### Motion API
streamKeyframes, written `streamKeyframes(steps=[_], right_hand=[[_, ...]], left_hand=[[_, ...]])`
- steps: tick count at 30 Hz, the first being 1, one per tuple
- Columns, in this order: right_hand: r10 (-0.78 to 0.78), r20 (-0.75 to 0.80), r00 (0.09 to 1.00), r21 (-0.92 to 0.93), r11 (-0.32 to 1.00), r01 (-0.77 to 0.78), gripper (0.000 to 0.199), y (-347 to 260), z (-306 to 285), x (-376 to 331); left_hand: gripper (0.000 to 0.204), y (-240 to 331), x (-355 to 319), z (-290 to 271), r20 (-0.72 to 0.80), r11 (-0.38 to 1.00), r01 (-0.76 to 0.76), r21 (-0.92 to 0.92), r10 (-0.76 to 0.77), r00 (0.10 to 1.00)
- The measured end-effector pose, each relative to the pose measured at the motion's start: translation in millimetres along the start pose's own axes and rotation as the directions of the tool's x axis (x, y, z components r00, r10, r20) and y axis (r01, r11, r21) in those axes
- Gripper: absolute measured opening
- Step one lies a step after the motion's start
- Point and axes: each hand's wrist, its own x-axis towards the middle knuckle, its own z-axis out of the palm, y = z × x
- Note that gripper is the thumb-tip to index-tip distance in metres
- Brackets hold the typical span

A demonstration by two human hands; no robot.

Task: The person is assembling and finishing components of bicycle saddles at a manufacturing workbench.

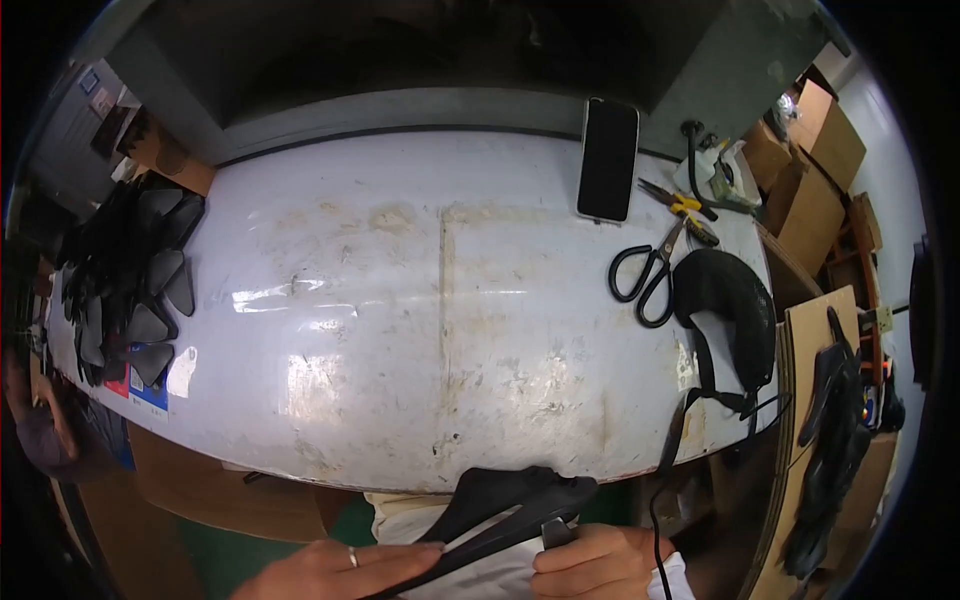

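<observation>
A black, soft-looking curved piece (510, 492) lies over my lap at the table's near edge, its folded far end just below the tabletop. My left hand (345, 570), with a ring on one finger, grips the lower left part of this piece between fingers and a thumb that is hidden. Close by on the right, my right hand (598, 563) is closed around a small dark object with a flat grey end (556, 532). What kind of object it is I cannot make out. Part of the black piece runs out of view at the bottom.
Black parts with grey patches (150, 270) are heaped on the table's left. At the right lie a phone (608, 160), yellow-handled pliers (685, 203), black-handled scissors (650, 278) and a black curved item with straps (735, 300). A thin black cord (655, 520) hangs beside my right hand. Another person (45, 430) is at far left.
</observation>
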Motion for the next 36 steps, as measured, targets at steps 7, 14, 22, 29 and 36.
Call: streamKeyframes(steps=[7, 14, 22, 29, 36], right_hand=[[0.028, -0.292, 0.956, 0.288, 0.956, 0.059, 0.025, -1.0, -14.5, 19.4], [-0.018, -0.450, 0.893, 0.337, 0.922, 0.189, 0.012, 9.3, 8.5, 45.0], [0.054, -0.533, 0.844, 0.383, 0.906, 0.183, 0.014, 7.6, 24.5, 53.9], [0.114, -0.674, 0.730, 0.330, 0.931, 0.159, 0.026, -8.7, 56.4, 61.0], [0.098, -0.504, 0.858, 0.444, 0.882, 0.160, 0.024, 5.6, 28.2, 51.7]], left_hand=[[0.068, 3.8, 4.6, 45.3, -0.037, 0.891, -0.032, -0.453, 0.018, 0.999], [0.064, 8.9, 4.8, 55.3, -0.216, 0.911, -0.131, -0.390, 0.048, 0.975], [0.048, 1.7, 22.4, 82.4, -0.484, 0.921, -0.276, -0.276, 0.114, 0.867], [0.061, -9.5, 40.2, 101.6, -0.473, 0.901, -0.289, -0.325, 0.109, 0.874], [0.060, -7.9, 65.7, 103.4, -0.538, 0.820, -0.374, -0.433, 0.098, 0.837]])
